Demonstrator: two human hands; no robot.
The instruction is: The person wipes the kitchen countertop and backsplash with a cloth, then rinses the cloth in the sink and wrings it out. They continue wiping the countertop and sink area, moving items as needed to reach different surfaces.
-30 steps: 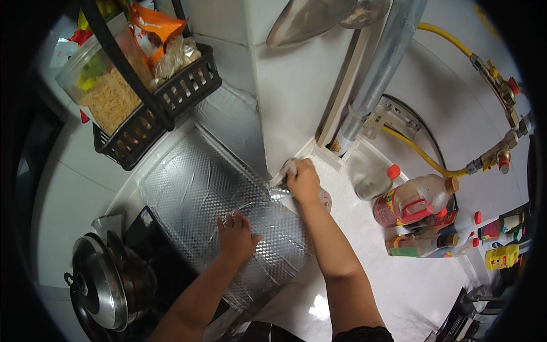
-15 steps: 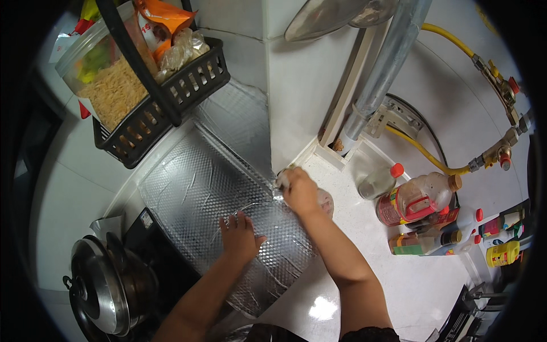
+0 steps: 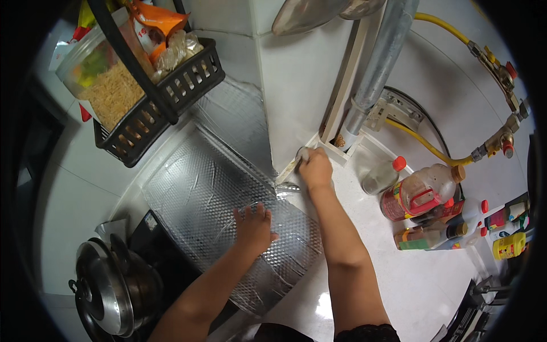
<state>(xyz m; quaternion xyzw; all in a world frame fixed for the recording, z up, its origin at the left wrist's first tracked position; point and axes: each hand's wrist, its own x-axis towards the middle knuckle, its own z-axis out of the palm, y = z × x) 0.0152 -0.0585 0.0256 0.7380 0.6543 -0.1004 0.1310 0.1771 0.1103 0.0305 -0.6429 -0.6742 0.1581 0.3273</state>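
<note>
A silver embossed foil sheet [image 3: 194,176] covers the counter and runs up the wall at the back. My left hand [image 3: 253,231] lies on it with fingers spread, holding nothing. Farther right, my right hand [image 3: 316,169] is closed on a pale crumpled cloth [image 3: 305,154], pressed where the white counter meets the tiled wall corner. Most of the cloth is hidden under my fingers. The foil's right edge [image 3: 290,188] ends just beside my right hand.
A black basket [image 3: 137,131] holding food packs hangs at upper left. A lidded steel pot [image 3: 108,288] stands at lower left by a black cooktop [image 3: 165,245]. Several bottles, including a large red-labelled one [image 3: 419,194], stand right, below a metal pipe [image 3: 384,62] and yellow hose [image 3: 430,142].
My right hand has moved back and right with the cloth, away from the foil's edge along the wall base. My left hand has shifted slightly right on the foil.
</note>
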